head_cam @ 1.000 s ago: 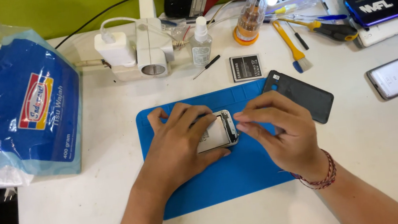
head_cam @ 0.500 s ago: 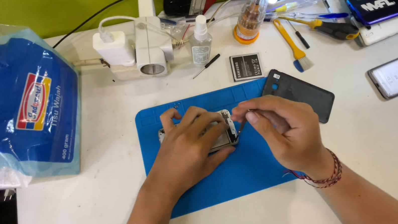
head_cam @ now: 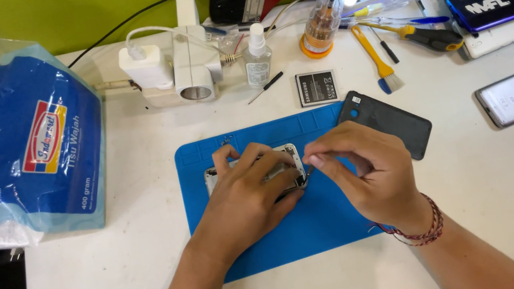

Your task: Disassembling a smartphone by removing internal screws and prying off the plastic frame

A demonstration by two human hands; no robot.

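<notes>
- Vs 1 s ago: L hand (head_cam: pixel 246 188) has slid further over the opened phone (head_cam: pixel 285 160), covering most of it; R hand (head_cam: pixel 365 170) has drawn in at the phone's R edge, fingertips now pinched.
- Reads as: grip firmed up, fine work starts at that edge.
- L hand: fingers curled down over phone body, pressing it onto the blue mat (head_cam: pixel 294 238).
- R hand: thumb + forefinger closed on a thin dark tool tip; tool type can't tell.
- Phone lies mid-mat, under L hand, touching R fingertips.
- Dark back cover (head_cam: pixel 391 123) just beyond R hand, half on mat; battery (head_cam: pixel 316 87) above the mat on the white table (head_cam: pixel 122 272).
</notes>
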